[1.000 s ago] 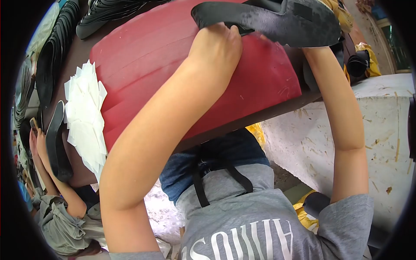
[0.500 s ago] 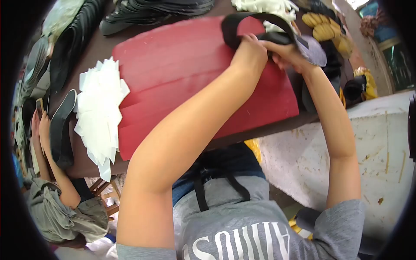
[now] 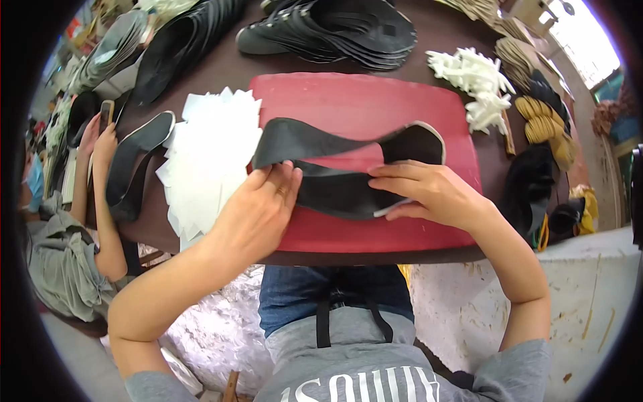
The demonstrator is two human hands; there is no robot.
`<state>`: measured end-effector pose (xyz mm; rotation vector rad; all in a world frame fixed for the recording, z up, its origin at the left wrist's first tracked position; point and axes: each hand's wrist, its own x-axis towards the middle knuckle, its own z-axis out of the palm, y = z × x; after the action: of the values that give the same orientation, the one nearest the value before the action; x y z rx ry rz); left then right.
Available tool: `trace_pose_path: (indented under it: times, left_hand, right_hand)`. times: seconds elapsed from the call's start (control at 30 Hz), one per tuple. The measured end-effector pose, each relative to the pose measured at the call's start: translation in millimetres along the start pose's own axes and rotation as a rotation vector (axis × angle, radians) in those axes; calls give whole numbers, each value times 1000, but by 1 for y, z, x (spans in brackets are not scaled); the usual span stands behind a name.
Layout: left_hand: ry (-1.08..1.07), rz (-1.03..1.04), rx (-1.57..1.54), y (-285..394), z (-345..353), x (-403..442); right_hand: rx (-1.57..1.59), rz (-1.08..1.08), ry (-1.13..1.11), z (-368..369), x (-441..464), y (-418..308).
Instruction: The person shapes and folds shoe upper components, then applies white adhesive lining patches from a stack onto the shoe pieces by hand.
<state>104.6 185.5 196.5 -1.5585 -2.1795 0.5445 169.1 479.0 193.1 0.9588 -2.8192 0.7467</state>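
A black shoe upper [image 3: 305, 142] with a pale edge lies as an open loop on the red pad [image 3: 375, 94] before me. At its left end, the fingers of my left hand [image 3: 264, 208] are closed on the lower edge. On the other side, my right hand [image 3: 432, 193] pinches the near right part, fingers over the top and thumb along the lower edge. A fanned pile of white paper-like pieces [image 3: 207, 157] overlaps the pad's left side, close to my left hand.
Stacked black uppers [image 3: 348, 33] stand behind the pad, and another upper [image 3: 124, 161] lies left of the white pile. White strips [image 3: 475, 77] and tan bundles [image 3: 539, 110] sit at right. A co-worker's hands [image 3: 100, 141] hold a small object at far left.
Both hands have come from the pad's far right corner, bringing the upper to its middle. They have moved apart, one at each end of the loop. The view has shifted too.
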Motion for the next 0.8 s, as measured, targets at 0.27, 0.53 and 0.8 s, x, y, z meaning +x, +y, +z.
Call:
trace_pose_path:
  times: [0.27,0.53,0.8]
  left_hand:
    - [213,-268,-573,25,17,19]
    - [299,-493,-513,35,20,29]
    - [181,-508,-632,32,4,24]
  right_hand:
    - [-55,-77,-28,-2,12,1]
    - [-194,80,-111,3,28,-15]
    - [-498,-53,52,1,35,-27]
